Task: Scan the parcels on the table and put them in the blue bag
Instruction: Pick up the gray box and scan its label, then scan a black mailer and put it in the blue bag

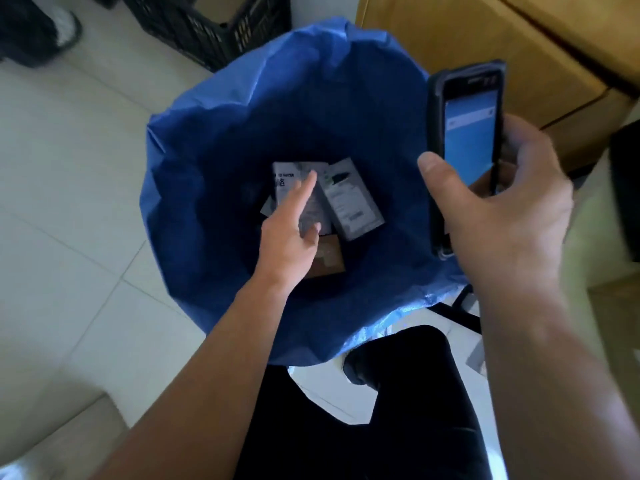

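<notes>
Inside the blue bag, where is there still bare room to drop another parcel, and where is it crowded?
Bare blue bag floor lies left of the grey parcels, toward the bag wall, and along the far side. The middle is crowded: grey parcels overlap a brown parcel, with the left hand over them.

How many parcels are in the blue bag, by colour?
Grey or white parcels: 2, one under the fingers and one to its right
Brown parcels: 1
Total that can be seen: 3; a grey corner peeking out at the left may be another.

Parcels [325, 199] in blue bag [214, 140] (left hand [289, 237] above)
</notes>
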Tool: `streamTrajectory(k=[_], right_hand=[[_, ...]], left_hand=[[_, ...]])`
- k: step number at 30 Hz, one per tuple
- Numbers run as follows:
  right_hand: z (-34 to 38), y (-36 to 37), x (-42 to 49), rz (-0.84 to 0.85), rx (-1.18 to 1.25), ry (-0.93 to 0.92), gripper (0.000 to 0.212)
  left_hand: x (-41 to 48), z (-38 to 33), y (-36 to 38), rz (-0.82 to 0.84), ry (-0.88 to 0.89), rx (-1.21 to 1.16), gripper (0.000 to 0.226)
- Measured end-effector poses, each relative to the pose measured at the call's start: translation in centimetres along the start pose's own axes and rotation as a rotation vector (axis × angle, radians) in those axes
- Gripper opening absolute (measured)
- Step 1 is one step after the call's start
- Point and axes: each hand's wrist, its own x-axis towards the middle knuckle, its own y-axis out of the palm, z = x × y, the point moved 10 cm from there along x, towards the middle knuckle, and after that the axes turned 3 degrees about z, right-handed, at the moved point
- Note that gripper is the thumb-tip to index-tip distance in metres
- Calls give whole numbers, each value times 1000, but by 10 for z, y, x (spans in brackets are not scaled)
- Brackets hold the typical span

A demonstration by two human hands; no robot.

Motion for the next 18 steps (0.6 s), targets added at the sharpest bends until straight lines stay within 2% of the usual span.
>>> streamTrajectory(k=[7, 13, 18], right_hand=[[54, -60, -28, -20, -57, 26, 80], [109, -129, -59, -59, -64, 49, 86], [143, -183, -93, -140, -44, 84, 91]], left_hand=[[-46, -110, -81, -96, 126, 115, 65], [-83, -219, -133, -77, 257, 126, 61], [-103, -309, -166, -91, 408, 149, 48]])
